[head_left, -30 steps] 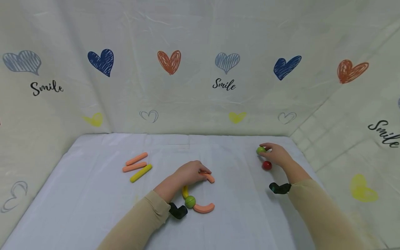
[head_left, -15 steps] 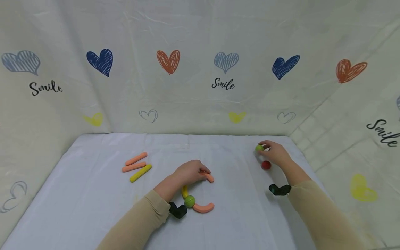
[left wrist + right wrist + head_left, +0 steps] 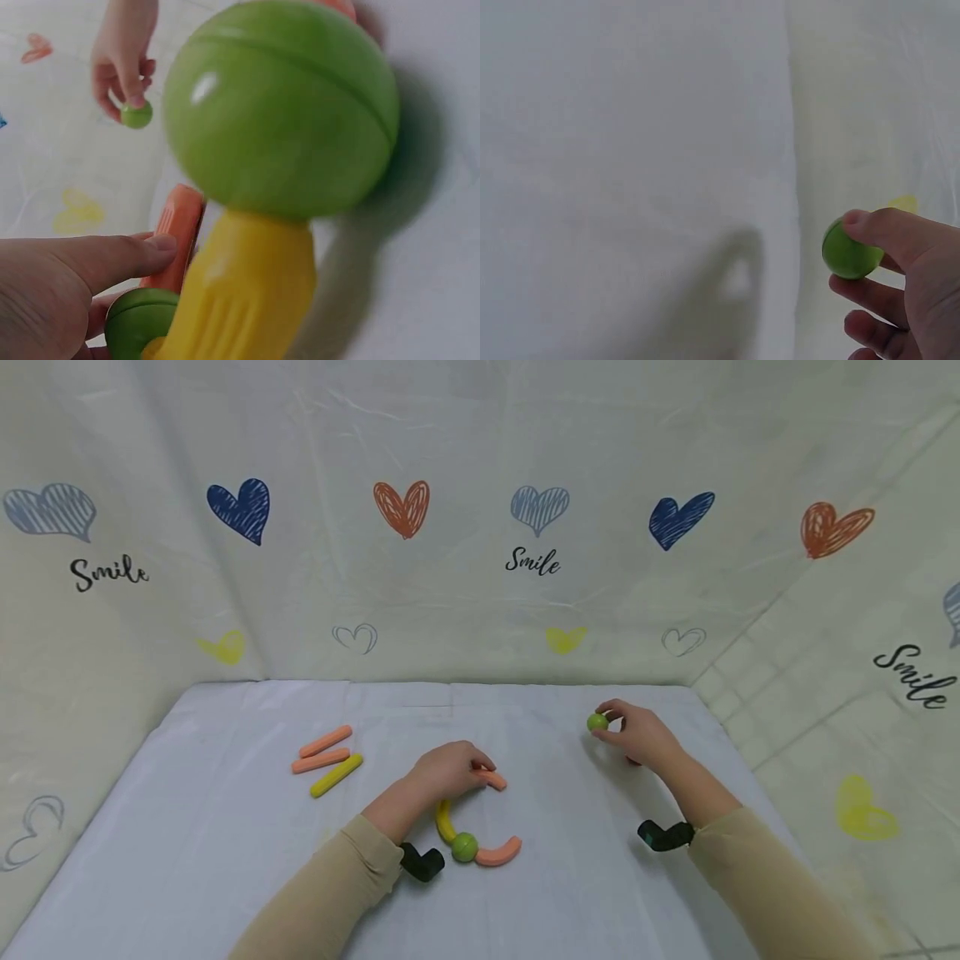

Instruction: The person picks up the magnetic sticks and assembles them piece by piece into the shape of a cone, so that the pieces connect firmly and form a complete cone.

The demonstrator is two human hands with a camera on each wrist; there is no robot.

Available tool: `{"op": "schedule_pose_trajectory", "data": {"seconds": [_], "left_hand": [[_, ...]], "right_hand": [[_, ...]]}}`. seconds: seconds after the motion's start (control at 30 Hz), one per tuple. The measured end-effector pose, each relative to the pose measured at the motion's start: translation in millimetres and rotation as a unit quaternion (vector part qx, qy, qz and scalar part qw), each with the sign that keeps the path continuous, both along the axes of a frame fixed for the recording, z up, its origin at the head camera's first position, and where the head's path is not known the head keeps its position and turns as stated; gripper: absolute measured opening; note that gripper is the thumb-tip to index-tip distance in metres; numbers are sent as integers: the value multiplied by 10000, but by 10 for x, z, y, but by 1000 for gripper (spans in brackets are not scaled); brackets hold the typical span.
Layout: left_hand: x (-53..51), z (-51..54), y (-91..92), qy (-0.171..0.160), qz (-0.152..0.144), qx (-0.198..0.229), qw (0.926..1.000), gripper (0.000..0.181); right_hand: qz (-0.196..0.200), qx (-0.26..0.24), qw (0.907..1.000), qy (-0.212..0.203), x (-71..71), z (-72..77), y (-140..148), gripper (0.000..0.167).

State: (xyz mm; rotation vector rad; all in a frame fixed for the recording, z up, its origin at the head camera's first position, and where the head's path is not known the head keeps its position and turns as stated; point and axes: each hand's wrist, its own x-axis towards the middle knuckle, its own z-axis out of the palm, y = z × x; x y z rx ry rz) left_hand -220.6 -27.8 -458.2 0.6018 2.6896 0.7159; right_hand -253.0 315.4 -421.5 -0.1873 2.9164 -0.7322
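Observation:
My left hand (image 3: 446, 772) grips an orange curved rod (image 3: 491, 779), its thumb pressed along it in the left wrist view. A second green ball (image 3: 139, 322), under that hand, links this rod to a yellow curved rod (image 3: 444, 818). The chain continues through a green ball (image 3: 464, 847) to another orange curved rod (image 3: 498, 853), forming a C. Above the far right of the table, my right hand (image 3: 641, 737) pinches a loose green ball (image 3: 597, 722) between thumb and fingers. Behind the right hand, a red ball (image 3: 633, 762) is mostly hidden.
Two straight orange rods (image 3: 324, 741) and a straight yellow rod (image 3: 336, 776) lie at the left on the white-covered table (image 3: 187, 827). A pale cloth wall (image 3: 465, 585) with printed hearts rises behind the table and along its sides.
My right hand has moved left with the green ball, now covering most of the red ball. The left hand has shifted slightly, and the chain's near end has swung a little to the right.

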Motion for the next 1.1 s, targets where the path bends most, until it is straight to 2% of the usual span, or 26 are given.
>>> {"op": "schedule_pose_trajectory", "data": {"seconds": [0.17,0.33,0.57,0.83,1.1], "left_hand": [[7,-11,-34,6,38,32,10000,25],[30,-22,-53,-49,105,63,9999,27],[68,-73,-75,-126,370,234,9990,25],[129,-89,-110,-20,588,439,9973,24],[187,-91,-153,127,744,611,9953,24]], "right_hand": [[431,-76,9985,339,108,-38,-208,34],[637,-156,9978,45,206,-97,-445,33],[881,-182,9957,-207,324,-205,-778,35],[1200,-136,9921,-334,463,-275,-1046,35],[1464,-70,9886,-347,497,-295,-1179,34]]}}
